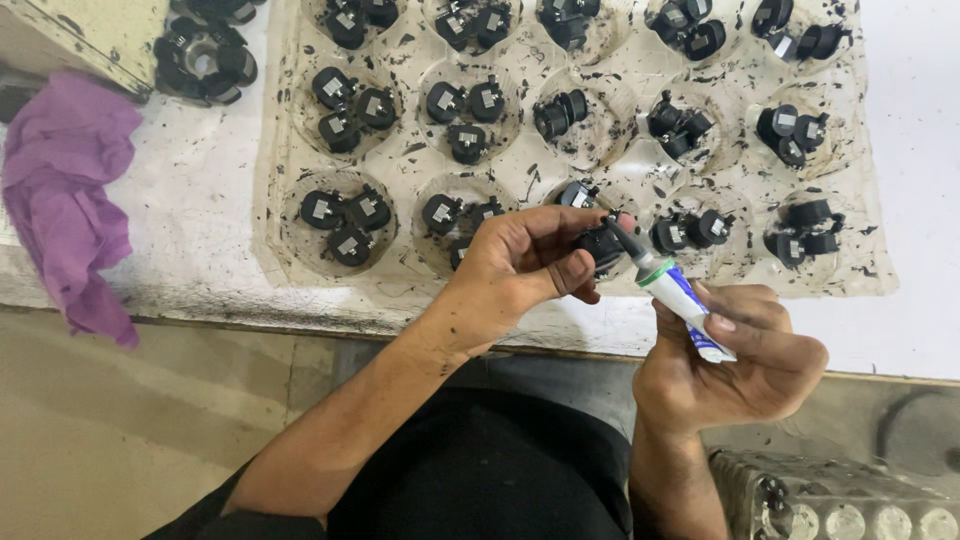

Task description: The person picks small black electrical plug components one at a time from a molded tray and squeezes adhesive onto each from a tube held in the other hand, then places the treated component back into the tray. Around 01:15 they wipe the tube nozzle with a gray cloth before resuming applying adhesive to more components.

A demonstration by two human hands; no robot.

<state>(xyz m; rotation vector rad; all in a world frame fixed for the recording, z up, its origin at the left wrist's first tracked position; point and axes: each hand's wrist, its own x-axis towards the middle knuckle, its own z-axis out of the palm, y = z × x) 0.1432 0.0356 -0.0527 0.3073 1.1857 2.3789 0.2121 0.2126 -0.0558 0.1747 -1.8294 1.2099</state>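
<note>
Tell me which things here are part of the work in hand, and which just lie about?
In use: small black round part in left hand; white-and-blue squeeze tube in right hand; pale moulded tray of similar black parts.
Lying about: crumpled purple cloth; grey metal block.

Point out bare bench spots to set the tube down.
Bare white bench right of the tray; a smaller patch between tray and purple cloth. Tray wells are crowded with black parts.

arms: bare, no sleeves | hands: dark grime smudges | clothing: black
</note>
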